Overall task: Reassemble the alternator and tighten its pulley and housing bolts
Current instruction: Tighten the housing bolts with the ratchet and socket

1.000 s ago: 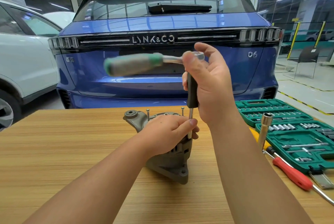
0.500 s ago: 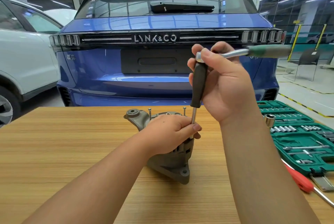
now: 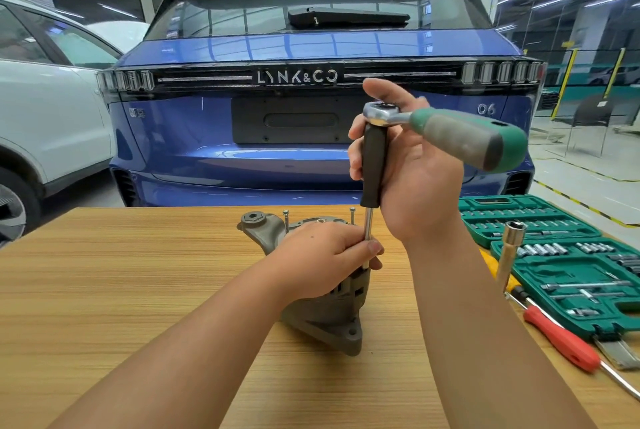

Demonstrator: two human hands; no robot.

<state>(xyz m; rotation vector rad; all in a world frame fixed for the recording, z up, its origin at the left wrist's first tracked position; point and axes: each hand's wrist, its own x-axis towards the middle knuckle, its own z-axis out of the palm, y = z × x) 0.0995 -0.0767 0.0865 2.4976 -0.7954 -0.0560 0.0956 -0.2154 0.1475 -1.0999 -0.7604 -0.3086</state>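
While upright on the wooden worktop (image 3: 138,290), near its middle: the alternator (image 3: 329,310), grey housing halves mated, lower mounting ear toward the camera. Steadied from above by the left hand (image 3: 325,255), fingers curled over the top of the housing and thumb against the thin steel extension shaft (image 3: 368,231), so a grasping grip on both body and shaft. Higher up, right hand (image 3: 412,165) wrapped around the black sleeve (image 3: 374,165) just under the ratchet (image 3: 450,130), a clenched grip on that sleeve, with the green-and-grey handle swung out to the right.

Judged progress: housing assembly apparently done, bolt tightening under way and not finished. Two long bolts (image 3: 352,215) standing proud of the far rim, heads well above the casting, so probably only started by hand. Bolt under the extension hidden by the left hand; seated or not, cannot tell. Pulley not visible from this angle, so its state unknown; likely left to do, along with the remaining housing bolts.

To the right, open green socket set (image 3: 554,255), a loose tube socket (image 3: 509,252) leaning beside it, and a red-handled screwdriver (image 3: 561,342) lying on the worktop. Behind, a blue car (image 3: 311,151) and a white car (image 3: 45,127).
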